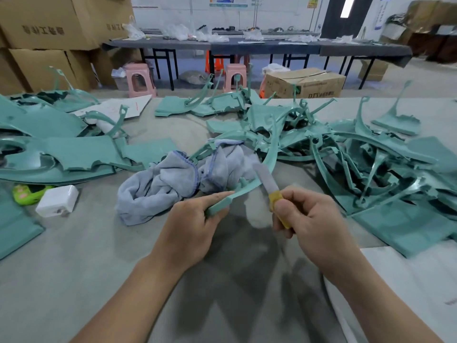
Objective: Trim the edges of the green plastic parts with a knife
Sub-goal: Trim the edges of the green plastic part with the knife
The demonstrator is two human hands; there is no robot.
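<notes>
Green plastic, a curved strip (247, 186), sat mid-frame over the table (74, 243), its near end pinched in the left hand (190, 229). The right hand (311, 226) gripped the knife (268, 184) (blade blurred) beside its edge; trimming looked underway, probably needing a steady stroke next.

A curved green plastic strip (257, 174) arcs up and away from the left grip; the yellow-handled knife (270, 188), blade blurred, rises from the right grip beside it.
</notes>
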